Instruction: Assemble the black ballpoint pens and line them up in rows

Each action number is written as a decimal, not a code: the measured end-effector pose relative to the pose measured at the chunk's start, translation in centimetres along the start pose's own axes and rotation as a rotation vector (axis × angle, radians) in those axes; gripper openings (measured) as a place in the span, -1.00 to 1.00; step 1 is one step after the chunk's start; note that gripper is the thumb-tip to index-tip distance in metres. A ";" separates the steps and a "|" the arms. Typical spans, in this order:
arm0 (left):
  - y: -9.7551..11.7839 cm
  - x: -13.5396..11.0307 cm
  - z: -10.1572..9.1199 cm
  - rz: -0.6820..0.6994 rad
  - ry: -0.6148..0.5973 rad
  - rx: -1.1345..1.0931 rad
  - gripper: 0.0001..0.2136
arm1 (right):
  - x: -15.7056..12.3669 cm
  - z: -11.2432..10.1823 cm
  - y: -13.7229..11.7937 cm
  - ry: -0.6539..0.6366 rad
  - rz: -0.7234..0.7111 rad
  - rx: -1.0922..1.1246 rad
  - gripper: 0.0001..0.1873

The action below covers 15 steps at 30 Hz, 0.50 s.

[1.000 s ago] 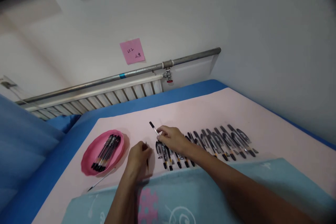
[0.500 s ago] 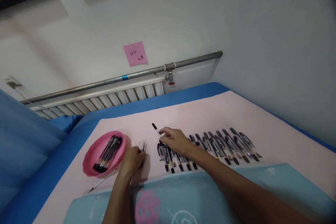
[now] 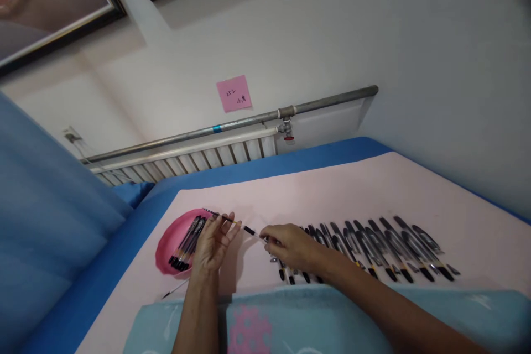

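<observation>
My left hand (image 3: 214,242) pinches a thin pen refill (image 3: 218,217) at its fingertips, just right of a pink dish (image 3: 165,244). My right hand (image 3: 290,246) is closed on a clear pen barrel (image 3: 251,230) with a black end. The barrel's end points at the refill; the two lie almost in one line between the hands. I cannot tell whether the refill's end is inside the barrel. Several black capped pens (image 3: 187,235) lie in the dish. To the right, a long row of pen parts (image 3: 373,243) lies on the pink sheet (image 3: 332,188), partly under my right wrist.
A loose refill (image 3: 174,289) lies on the sheet near its front edge, below the dish. A light blue patterned cloth (image 3: 298,321) covers the near side. Blue bedding (image 3: 290,157) borders the sheet. Behind it are a radiator (image 3: 186,160), a metal pipe (image 3: 249,120), and a pink note (image 3: 234,93) on the wall.
My left hand lifted the refill off the sheet and moved up beside the dish. My right hand swung the barrel leftward to meet it. The camera tilted up and shifted left.
</observation>
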State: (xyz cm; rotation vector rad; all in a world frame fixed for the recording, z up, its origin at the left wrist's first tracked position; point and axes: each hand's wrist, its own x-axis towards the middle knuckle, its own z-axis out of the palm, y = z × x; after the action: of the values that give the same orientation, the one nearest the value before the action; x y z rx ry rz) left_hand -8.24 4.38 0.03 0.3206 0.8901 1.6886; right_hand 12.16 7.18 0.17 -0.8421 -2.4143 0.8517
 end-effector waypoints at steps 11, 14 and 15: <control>-0.3 -0.6 0.6 0.054 -0.104 0.045 -0.81 | 0.2 0.1 0.0 -0.017 0.044 -0.042 -0.72; -0.3 -0.6 0.6 0.062 -0.097 0.070 -0.79 | 0.1 0.1 0.1 0.001 0.024 -0.045 -0.73; -0.3 -0.6 0.6 0.064 -0.092 0.076 -0.79 | 0.1 0.1 0.1 0.007 0.018 -0.044 -0.73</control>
State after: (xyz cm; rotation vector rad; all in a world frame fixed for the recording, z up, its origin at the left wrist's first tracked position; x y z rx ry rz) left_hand -7.46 4.07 0.39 0.4792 0.8848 1.6878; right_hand 12.11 7.27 0.07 -0.8833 -2.4305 0.8036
